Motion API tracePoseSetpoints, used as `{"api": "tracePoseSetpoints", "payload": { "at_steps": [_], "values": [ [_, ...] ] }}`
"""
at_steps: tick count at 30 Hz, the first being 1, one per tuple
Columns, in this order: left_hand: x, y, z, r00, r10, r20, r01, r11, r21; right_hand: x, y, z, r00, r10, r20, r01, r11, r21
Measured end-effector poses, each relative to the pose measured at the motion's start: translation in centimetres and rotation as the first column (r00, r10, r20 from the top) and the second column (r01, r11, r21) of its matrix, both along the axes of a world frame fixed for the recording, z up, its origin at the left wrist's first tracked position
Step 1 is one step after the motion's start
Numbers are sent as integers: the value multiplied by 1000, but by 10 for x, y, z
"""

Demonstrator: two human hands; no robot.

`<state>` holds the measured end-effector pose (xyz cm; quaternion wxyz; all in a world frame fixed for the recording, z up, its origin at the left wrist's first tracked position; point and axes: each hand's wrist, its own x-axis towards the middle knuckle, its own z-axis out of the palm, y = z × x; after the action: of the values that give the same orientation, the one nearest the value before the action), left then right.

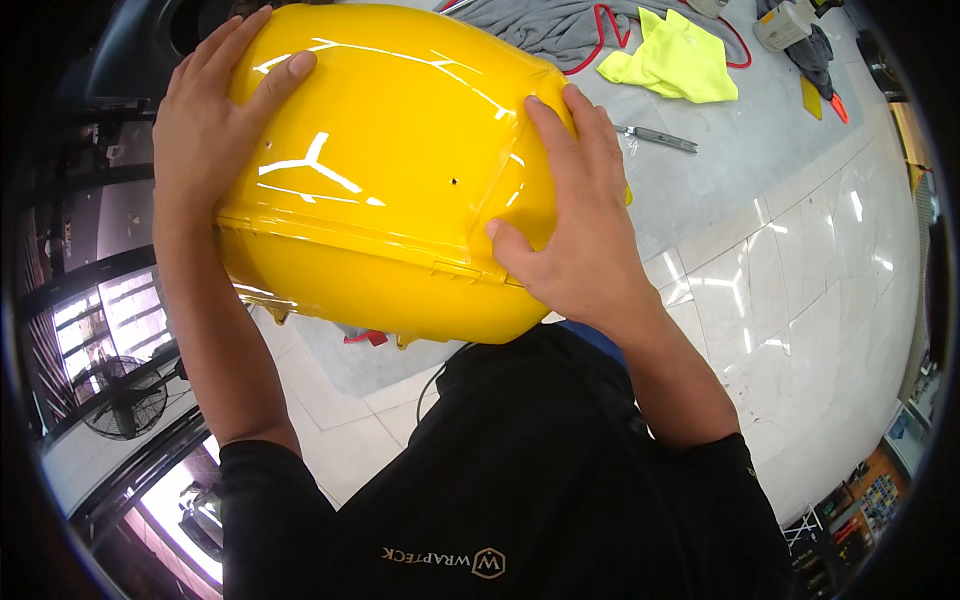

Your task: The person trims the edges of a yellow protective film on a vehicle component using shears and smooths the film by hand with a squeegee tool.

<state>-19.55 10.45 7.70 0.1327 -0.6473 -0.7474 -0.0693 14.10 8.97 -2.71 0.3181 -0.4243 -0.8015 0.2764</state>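
Note:
A large glossy yellow moulded shell (375, 150), which looks like a vehicle body panel, is held up in front of my torso. Its surface has a crease along the lower side, a small dark hole near the middle, and tabs under the bottom edge. My left hand (214, 105) wraps the left end, thumb lying on the upper face. At the other end, my right hand (581, 195) grips the shell with fingers over the far edge and thumb on the near side. The shell's underside and some of my left fingertips are hidden.
On a grey mat (660, 202) lie a grey towel (517, 34) with red trim, a neon yellow cloth (675, 60) and a slim metal snap-off knife (660, 139). Farther right are a bottle (784, 28) and a yellow squeegee card (811, 97). A fan (124, 397) stands at left.

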Motion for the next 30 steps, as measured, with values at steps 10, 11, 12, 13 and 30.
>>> {"api": "tracePoseSetpoints", "payload": {
  "at_steps": [10,11,12,13,30],
  "values": [
    [-3,-2,-2,1000,-25,-1,25,999,21,-3,-3,3,998,17,58,-15,999,-32],
    [-3,-2,-3,1000,-28,13,27,999,28,-4,-2,5,998,11,55,-9,999,-36],
    [-3,-2,-4,999,-30,27,29,999,34,-4,-2,6,999,5,51,-3,999,-40],
    [-2,-2,-3,999,-29,33,27,999,36,-5,-2,7,998,7,58,-5,999,-38],
    [105,-209,-106,586,297,754,-785,439,437,12,126,21,843,480,243,-487,873,-32]
  ]
}}
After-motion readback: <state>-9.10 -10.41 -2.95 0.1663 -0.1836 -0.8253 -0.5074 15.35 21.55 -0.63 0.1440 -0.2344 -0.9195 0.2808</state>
